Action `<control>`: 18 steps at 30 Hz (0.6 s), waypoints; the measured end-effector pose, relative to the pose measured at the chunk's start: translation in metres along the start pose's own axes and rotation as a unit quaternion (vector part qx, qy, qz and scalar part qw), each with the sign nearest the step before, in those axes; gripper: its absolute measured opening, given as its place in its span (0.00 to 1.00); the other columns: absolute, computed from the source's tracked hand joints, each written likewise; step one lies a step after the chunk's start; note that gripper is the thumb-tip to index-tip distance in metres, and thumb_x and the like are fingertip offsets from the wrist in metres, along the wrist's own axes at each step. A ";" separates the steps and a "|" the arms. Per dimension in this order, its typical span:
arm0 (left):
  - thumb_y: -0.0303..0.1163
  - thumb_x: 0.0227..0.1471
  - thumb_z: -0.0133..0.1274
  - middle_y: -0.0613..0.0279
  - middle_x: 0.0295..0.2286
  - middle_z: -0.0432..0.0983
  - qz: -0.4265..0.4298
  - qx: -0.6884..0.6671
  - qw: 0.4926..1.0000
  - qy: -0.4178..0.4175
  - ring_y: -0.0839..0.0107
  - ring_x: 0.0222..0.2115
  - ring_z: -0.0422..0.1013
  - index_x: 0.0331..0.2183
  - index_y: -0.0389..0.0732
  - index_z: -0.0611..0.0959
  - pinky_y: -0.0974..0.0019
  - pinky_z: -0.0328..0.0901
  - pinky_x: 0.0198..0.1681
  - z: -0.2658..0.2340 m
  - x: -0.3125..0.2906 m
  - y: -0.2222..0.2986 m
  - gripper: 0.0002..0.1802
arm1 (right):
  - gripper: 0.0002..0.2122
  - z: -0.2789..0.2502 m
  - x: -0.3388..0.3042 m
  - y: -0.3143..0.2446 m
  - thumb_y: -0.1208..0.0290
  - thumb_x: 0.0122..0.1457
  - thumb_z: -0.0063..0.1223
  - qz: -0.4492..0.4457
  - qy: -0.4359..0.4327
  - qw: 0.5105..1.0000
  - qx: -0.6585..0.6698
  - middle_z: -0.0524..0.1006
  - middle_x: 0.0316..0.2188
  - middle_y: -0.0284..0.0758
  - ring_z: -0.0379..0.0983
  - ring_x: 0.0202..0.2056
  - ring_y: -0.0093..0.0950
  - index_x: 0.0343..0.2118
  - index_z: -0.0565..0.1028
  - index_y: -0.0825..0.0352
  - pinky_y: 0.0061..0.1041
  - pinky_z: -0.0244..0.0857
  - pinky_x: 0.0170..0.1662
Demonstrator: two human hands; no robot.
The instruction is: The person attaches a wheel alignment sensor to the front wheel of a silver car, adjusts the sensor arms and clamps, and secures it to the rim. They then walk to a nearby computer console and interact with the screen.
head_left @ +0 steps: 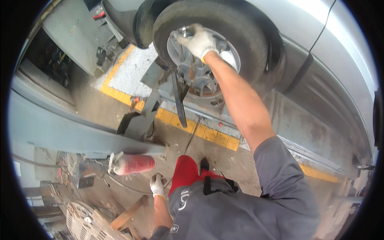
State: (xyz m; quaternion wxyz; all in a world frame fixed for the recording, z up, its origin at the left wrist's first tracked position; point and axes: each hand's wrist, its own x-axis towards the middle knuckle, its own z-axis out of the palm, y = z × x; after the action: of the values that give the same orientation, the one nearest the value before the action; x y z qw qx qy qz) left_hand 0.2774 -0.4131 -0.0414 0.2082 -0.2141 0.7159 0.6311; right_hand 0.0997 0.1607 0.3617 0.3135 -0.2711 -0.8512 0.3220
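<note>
My right hand [200, 43], in a white work glove, reaches up to the upper part of a car wheel's silver rim [232, 56]. Its thumb and fingers are bent in against the metal; blur hides what lies between them. Around the rim runs a dark tire [250, 40], under the fender of a silver car [320, 60]. My left hand [158, 186], gloved too, hangs low beside my red trouser leg. Its fingers are curled, with a small dark patch at their tips that I cannot make out. Closest to it is a red fire extinguisher [134, 164].
A grey lift post [80, 124] with a metal bracket [138, 124] rises at the left. Below the wheel a black bar [179, 100] juts out. Yellow edging [216, 136] borders the platform. A wooden piece [126, 214] and a slatted plastic chair [86, 222] stand at lower left.
</note>
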 end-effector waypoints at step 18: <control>0.47 0.64 0.61 0.49 0.40 0.88 -0.078 -0.032 0.996 0.002 0.64 0.39 0.83 0.51 0.35 0.88 0.59 0.77 0.45 -0.119 -0.038 -0.074 0.25 | 0.52 -0.005 -0.003 0.023 0.38 0.59 0.70 0.004 -0.032 0.994 0.108 0.75 0.65 0.51 0.73 0.65 0.41 0.73 0.64 0.79 0.34 0.62 0.69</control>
State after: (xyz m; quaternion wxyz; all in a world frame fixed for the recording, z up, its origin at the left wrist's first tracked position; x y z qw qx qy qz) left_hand 0.3479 -0.5383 -0.0660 0.2489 -0.2773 0.6770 0.6347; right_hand 0.1113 0.1749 0.3471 0.3122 -0.2292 -0.8199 0.4215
